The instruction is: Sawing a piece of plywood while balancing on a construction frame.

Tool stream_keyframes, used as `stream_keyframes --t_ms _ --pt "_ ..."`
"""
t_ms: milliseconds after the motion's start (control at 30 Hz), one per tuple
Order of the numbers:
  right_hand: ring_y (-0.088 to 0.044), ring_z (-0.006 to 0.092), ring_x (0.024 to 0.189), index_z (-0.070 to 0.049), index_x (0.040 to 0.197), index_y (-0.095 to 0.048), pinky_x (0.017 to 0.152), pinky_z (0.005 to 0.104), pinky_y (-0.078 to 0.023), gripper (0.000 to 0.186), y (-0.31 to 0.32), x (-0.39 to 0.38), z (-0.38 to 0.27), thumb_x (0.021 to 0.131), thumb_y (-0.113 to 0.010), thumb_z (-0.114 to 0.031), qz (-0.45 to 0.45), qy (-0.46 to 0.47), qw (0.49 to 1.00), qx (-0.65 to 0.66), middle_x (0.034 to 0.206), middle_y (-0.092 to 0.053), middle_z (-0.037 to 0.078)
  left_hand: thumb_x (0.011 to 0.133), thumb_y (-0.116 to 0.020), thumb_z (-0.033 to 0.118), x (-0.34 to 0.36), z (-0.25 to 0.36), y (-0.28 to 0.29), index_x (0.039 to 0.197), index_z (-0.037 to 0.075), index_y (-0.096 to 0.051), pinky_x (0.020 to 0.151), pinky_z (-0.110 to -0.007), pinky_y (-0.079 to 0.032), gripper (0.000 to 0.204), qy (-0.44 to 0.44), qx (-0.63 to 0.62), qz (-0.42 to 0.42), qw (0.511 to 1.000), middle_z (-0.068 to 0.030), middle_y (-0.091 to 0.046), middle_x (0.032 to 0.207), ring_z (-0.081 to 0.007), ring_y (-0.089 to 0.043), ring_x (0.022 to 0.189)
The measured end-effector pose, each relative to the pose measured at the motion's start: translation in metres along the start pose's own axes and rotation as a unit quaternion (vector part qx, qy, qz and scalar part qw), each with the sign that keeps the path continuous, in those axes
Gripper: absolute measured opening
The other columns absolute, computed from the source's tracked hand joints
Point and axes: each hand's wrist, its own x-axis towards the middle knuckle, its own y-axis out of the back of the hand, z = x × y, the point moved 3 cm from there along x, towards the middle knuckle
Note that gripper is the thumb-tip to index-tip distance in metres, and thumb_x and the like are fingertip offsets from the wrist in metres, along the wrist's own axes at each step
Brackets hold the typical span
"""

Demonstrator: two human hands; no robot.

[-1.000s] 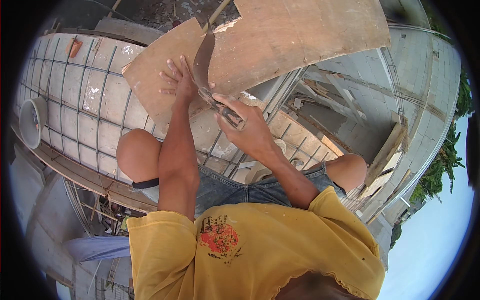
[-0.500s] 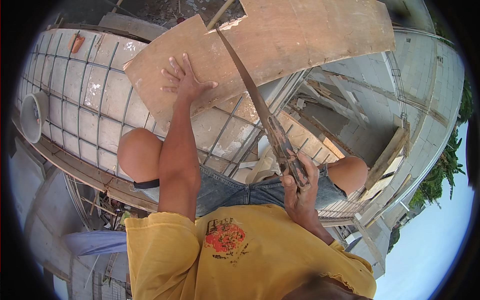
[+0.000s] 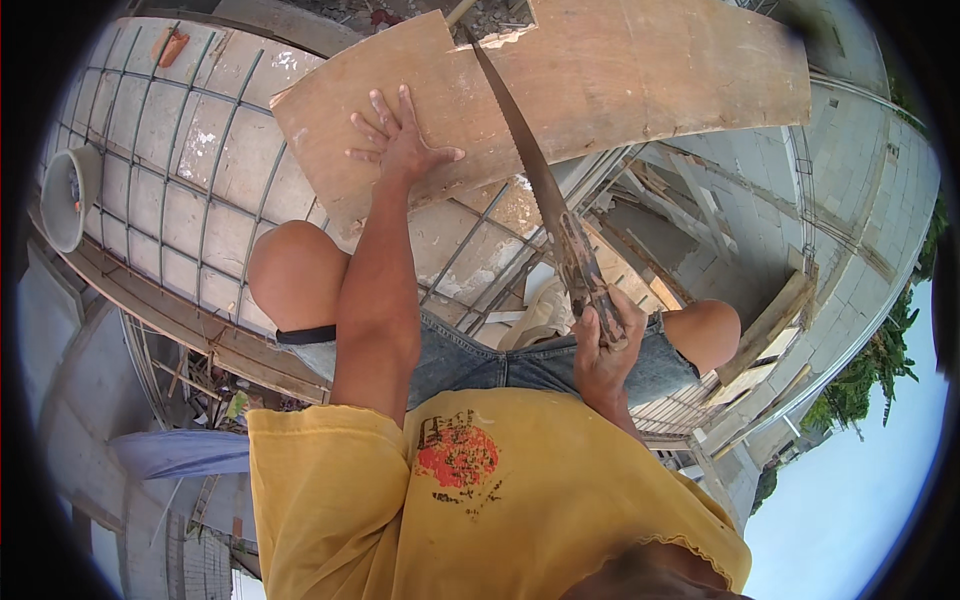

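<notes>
Deck: pale, stained boards (image 3: 207, 140) stretching from nine toward twelve o'clock
Grid: crossed steel bars (image 3: 238, 103) over the boards
Sheet: brown plywood (image 3: 620, 85) at twelve, its left part over the grid
Brick: orange piece (image 3: 173, 45), between ten and eleven
Bucket: grey tub (image 3: 90, 180) near nine, by the edge

From my end I see a brown plywood board (image 3: 650, 80) lying under the spread left hand (image 3: 403, 152), a rough-edged notch cut into its far side, ahead and to the right of that hand, its longer part running off rightward. The handsaw (image 3: 545, 195) has its worn, patchy handle in the right hand (image 3: 608, 355), its dark tapering blade slanting forward and left from there, tip at the notch
</notes>
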Motion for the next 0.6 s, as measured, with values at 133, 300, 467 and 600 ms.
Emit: stream_keyframes --t_ms 133,300,467,600 --pt "-0.07 0.0367 0.088 0.001 0.123 -0.045 0.073 0.041 -0.054 0.034 -0.092 0.161 -0.019 0.096 -0.062 -0.011 -0.031 0.088 0.993 -0.07 0.097 -0.068 0.025 0.051 -0.09 0.059 0.014 -0.004 0.006 0.159 0.028 0.006 0.099 -0.082 0.009 0.148 -0.013 -0.05 0.049 0.997 -0.0138 0.025 0.162 -0.0496 0.029 0.142" --pt "-0.067 0.0403 0.082 0.0 0.121 -0.047 0.069 0.0458 -0.052 0.033 -0.122 0.187 -0.012 0.096 -0.063 -0.014 -0.022 0.14 0.987 -0.075 0.092 -0.066 0.026 0.05 -0.09 0.06 -0.003 -0.013 -0.009 0.158 0.028 0.007 0.099 -0.082 0.01 0.149 0.005 -0.028 -0.01 1.0 -0.014 0.026 0.162 -0.0492 0.03 0.142" --pt "-0.065 0.0264 0.11 0.005 0.127 -0.044 0.091 0.0352 -0.055 0.038 -0.01 0.042 0.009 0.094 -0.061 0.001 -0.017 0.084 0.995 -0.055 0.124 -0.058 0.025 0.05 -0.09 0.06 0.023 0.0 0.006 0.158 0.027 0.007 0.099 -0.082 0.011 0.149 -0.033 -0.041 0.047 0.997 -0.0141 0.026 0.161 -0.049 0.032 0.141" --pt "-0.069 0.0387 0.091 0.0 0.124 -0.048 0.072 0.0429 -0.053 0.034 -0.105 0.177 -0.018 0.095 -0.063 -0.011 -0.026 0.145 0.983 -0.108 0.102 -0.066 0.024 0.05 -0.089 0.062 0.009 -0.003 -0.001 0.158 0.026 0.007 0.1 -0.082 0.008 0.149 -0.011 -0.029 0.008 0.999 -0.0158 0.024 0.162 -0.0502 0.029 0.142"
